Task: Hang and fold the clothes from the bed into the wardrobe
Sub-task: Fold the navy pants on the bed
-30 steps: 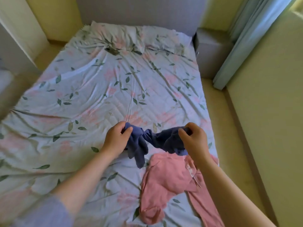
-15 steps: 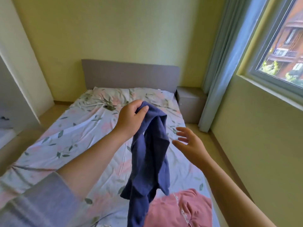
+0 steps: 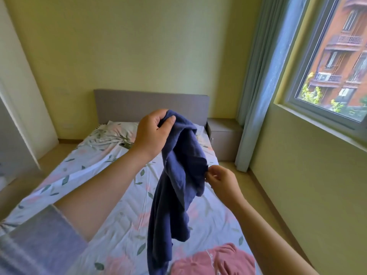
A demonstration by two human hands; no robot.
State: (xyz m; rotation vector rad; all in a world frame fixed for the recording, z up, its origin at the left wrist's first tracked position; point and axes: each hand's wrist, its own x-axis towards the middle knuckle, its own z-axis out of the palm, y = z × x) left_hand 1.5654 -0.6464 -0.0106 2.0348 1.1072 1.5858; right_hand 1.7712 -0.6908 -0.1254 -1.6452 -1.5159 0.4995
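L hand [image 3: 153, 133]: raised over the bed; fingers & thumb curled round the bunched top of a dark blue soft-cloth garment [image 3: 178, 175], taking its whole weight.
R hand [image 3: 221, 180]: lower and to the right; thumb & forefinger pinch a side edge of the blue garment approx. mid-length.
Blue garment: hangs clear of the bed, twisted & doubled on itself. Its lower end runs out of view at the bottom. Type (shirt, trousers etc.) can't be told.
2nd item: crumpled pink cloth garment [image 3: 214, 261] on the near right part of the bed, beneath the blue one, apart from both hands.
Bed: creased pale floral-print sheet [image 3: 99, 175]; matching pillow [image 3: 121, 130] at the head; grey padded headboard [image 3: 139, 104] behind.
Surroundings: grey bedside cabinet [image 3: 224, 135] just beside the headboard; pale blue curtain [image 3: 258, 96]; window [image 3: 327, 66] on the right wall. Wardrobe not identifiable in view.
Step (judged): opening out the blue garment before folding or hanging.
Technique (advice): slide the R-hand pinch along the edge to a corner or seam, move the L hand to the matching corner, then give one shake so the twist drops out. Hold it high enough to clear the pink garment.
Risk (judged): pulling sideways vs. the bunched grip tightens the twist.
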